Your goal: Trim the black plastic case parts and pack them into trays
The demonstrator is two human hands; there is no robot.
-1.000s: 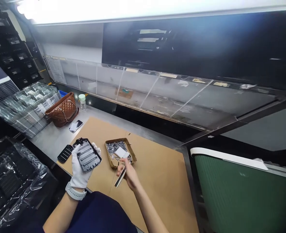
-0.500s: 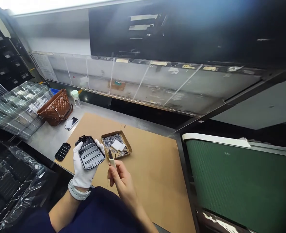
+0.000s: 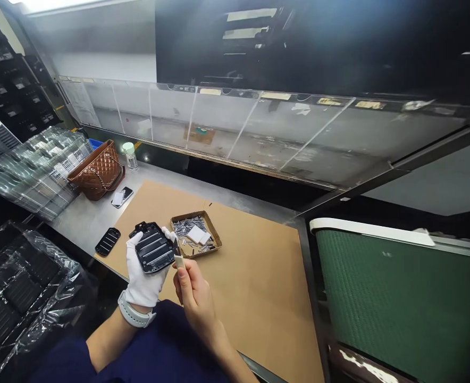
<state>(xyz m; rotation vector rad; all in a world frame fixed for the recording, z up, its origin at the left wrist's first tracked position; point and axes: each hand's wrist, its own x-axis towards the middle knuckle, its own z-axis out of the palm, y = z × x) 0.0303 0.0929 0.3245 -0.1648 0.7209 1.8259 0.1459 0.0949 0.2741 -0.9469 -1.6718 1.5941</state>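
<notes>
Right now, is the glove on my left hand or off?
On: a white glove covers your left hand, which holds the black panel; your right hand is bare.

Steel bench [image 3: 81, 226] topped with a brown cardboard sheet [image 3: 254, 298], which carries a shallow cardboard tray [image 3: 213, 240] of small metal pieces with a white paper slip [image 3: 195, 234] on them. Bare steel holds a black ribbed plastic part [image 3: 108, 241] just beside the sheet, two overlapping phones [image 3: 122, 197], a quilted brown handbag [image 3: 97, 171] and a clear bottle with a green cap [image 3: 130, 157].
</notes>
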